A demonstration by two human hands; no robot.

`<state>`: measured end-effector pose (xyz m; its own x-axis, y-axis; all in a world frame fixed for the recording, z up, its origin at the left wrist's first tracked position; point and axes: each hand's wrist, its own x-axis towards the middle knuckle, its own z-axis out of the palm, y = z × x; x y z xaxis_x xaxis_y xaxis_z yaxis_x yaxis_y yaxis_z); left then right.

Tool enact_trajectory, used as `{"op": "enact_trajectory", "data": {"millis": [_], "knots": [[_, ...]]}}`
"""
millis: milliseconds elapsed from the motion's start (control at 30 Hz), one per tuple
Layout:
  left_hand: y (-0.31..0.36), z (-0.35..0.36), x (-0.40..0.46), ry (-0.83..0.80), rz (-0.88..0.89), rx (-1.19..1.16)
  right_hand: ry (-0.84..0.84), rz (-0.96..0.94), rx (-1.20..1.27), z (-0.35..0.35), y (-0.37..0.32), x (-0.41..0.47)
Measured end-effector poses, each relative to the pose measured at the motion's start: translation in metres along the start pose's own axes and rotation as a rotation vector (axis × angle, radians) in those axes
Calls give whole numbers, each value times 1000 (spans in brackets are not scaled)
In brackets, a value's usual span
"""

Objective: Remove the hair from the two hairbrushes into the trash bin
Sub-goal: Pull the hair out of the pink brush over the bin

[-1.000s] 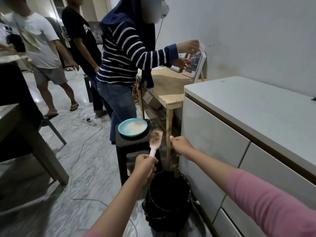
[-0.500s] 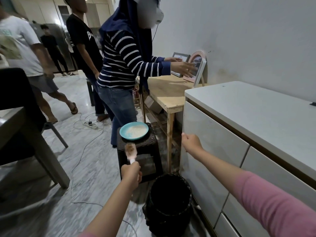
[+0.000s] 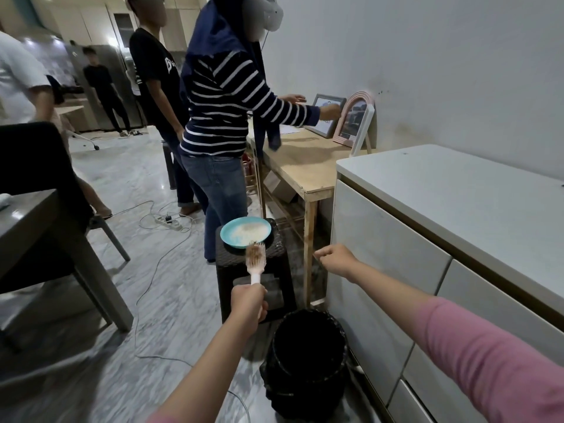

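The left hand (image 3: 247, 302) is closed around the pale handle of a hairbrush (image 3: 255, 260) and holds it upright near the middle of the frame. The head of the hairbrush points up, and brownish hair shows among its bristles. The brush head stands in front of a dark plastic stool (image 3: 253, 270), just below a turquoise plate (image 3: 227, 236) that lies on top of the stool; something white and grainy lies in this plate.

The right hand (image 3: 335, 260) is stretched forward, to the right of the hairbrush and apart from it. Its fingers are curled together with the tips pinched, but I cannot tell if a bit of hair is between them, because it is too small to see. The sleeve on this arm is pink.

The trash bin (image 3: 306, 366) is black with a black bag inside, and it stands on the marble floor in the lower middle of the frame, below both hands and just beside a white cabinet (image 3: 396, 270). The inside of the bin is too dark to see. Only one hairbrush is visible.

Behind the stool stands a wooden tabletop (image 3: 305, 169) with photo frames (image 3: 354, 120) leaning at the wall. A person in a striped top (image 3: 225, 111) reaches toward the frames. More people stand in the upper left of the frame.
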<state>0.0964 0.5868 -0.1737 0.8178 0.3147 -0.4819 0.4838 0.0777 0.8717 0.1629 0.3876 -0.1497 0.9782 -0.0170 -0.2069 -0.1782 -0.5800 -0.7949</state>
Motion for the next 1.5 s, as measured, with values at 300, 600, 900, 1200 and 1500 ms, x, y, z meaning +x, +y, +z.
{"op": "enact_trajectory", "data": {"millis": [300,600,900,1200,1500], "knots": [[-6,6,-7,-67,32,44,-46,66,-177,-4,-4,-6],[-6,15,-21,-138,78,103,58,-70,-158,10,-28,-14],[-16,28,-30,-171,165,236,5,-289,-267,28,-42,-23],[-26,24,-27,-133,188,218,204,-291,-238,34,-34,-14],[-18,19,-27,-137,120,110,277,-316,-120,29,-30,-18]]}}
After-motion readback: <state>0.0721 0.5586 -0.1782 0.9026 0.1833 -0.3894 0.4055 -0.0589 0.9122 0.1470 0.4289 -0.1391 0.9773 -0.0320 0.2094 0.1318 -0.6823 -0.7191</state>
